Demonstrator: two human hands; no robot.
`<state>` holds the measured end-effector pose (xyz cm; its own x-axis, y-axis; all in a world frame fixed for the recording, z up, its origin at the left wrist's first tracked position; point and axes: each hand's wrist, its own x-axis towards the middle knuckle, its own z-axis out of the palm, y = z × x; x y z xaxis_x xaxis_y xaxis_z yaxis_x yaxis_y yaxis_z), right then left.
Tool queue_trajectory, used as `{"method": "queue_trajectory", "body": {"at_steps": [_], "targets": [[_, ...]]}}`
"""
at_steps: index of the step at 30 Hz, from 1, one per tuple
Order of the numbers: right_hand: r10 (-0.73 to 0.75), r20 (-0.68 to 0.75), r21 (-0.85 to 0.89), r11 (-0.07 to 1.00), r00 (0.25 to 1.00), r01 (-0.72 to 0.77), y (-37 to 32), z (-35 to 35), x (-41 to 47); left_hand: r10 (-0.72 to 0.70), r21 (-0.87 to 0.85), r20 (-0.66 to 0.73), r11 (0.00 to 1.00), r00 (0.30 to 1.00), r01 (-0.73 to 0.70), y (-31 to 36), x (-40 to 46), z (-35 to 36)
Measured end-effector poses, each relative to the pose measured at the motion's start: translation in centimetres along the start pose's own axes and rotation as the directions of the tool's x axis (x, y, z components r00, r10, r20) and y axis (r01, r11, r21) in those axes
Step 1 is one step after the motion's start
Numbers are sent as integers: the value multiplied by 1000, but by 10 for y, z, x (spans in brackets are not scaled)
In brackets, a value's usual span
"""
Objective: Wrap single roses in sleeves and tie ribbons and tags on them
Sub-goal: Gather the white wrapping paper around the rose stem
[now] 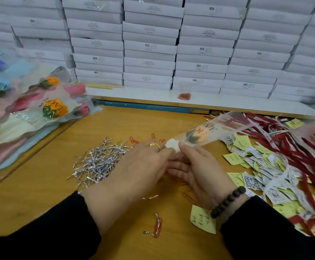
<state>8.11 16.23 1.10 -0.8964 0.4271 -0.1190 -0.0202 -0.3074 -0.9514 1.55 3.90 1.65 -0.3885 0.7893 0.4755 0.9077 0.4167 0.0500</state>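
While both hands meet over the middle of the yellow wooden bench (pixel 40 184), they hold one orange rose in a clear plastic sleeve (pixel 205 135). The sleeve is lifted off the bench and points up and to the right, with its wide mouth over the red ribbons. The left hand (pixel 143 162), which wears a gold ring (pixel 155 145), has its fingers curled on the narrow white bottom end of the sleeve. The right hand (pixel 196 169), with a dark bead bracelet (pixel 228 201) on its wrist, pinches that same end with its thumb on top, so each grip is narrow and holding the sleeve.

Just to the left of the hands lies a heap of shiny silver twist ties (pixel 98 162). On the right side is a pile of long red ribbons (pixel 284 147), and beside it a pile of small yellow and white paper tags (pixel 261 166). At the far left lies a stack of wrapped roses in clear sleeves (pixel 46 104), in orange, pink and blue. Behind the bench stands a wall of stacked white cardboard boxes (pixel 153 44). Small red rubber bands (pixel 134 140) lie on the bench near the hands.
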Motion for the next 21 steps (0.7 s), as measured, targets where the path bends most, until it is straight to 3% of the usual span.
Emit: {"method": "queue_trajectory", "body": {"at_steps": [5,10,13,15,18,21], "targets": [[-11,-122,-14,1000,992,9,4,-11,10,-65,-203,173,974,983,100,23,0,-6],[-38,-173,-9,999,984,37,0,-24,17,-122,-396,435,864,892,312,11,1,-36],[-68,-189,-17,998,980,66,-3,-31,19,-266,-543,397,703,878,459,-11,-2,-49],[-75,-172,-22,997,982,72,-5,-32,18,-315,-604,480,559,819,569,-21,-4,-44],[-96,-148,-63,994,984,87,-4,-31,18,-167,-668,670,289,724,685,-20,-6,-29],[-116,-128,-81,991,985,106,-4,-29,17,-59,-724,672,159,738,672,-11,-7,-17]]}}
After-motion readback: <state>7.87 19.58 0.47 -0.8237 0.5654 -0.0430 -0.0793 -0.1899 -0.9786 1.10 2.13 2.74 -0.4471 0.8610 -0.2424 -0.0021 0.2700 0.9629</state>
